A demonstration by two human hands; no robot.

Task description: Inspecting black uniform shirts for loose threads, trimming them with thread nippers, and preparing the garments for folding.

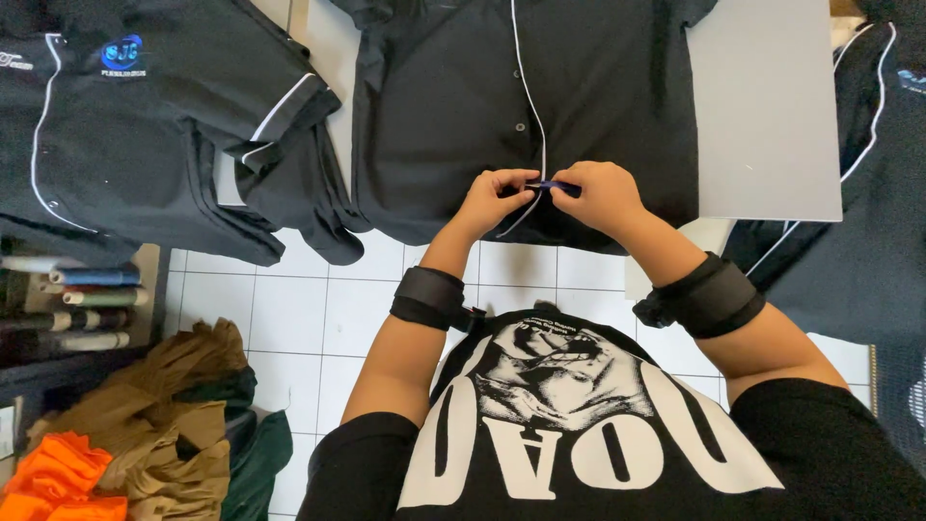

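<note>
Near the middle of the frame, a little above centre, both hands meet at the lower front edge of a black shirt (pixel 453 106) that lies spread flat on a white desk (pixel 772 106). The left hand (pixel 497 198) has its fingers pinched together on the cloth right beside the shirt's white trim (pixel 529 87), which runs down the front next to a row of dark buttons. The right hand (pixel 600 196) is closed around a small blue tool (pixel 552 184), whose tip shows between the two hands and touches the shirt's edge; I cannot tell exactly what kind of tool it is. Each wrist wears a black band, the left band (pixel 431 298) and the right band (pixel 707 295), and the person's own black T-shirt with a large white print fills the bottom of the frame. In the upper left lies a stack of folded black shirts (pixel 145 125) with white piping and a small blue badge, just beside the spread shirt. Another dark garment (pixel 858 232) hangs off the right edge of the frame. At lower left, on the white tiled floor (pixel 299 318), sits a heap of brown, green and orange cloth (pixel 154 434), and above it, at the left edge, rolls of fabric (pixel 92 309) are stacked sideways.
</note>
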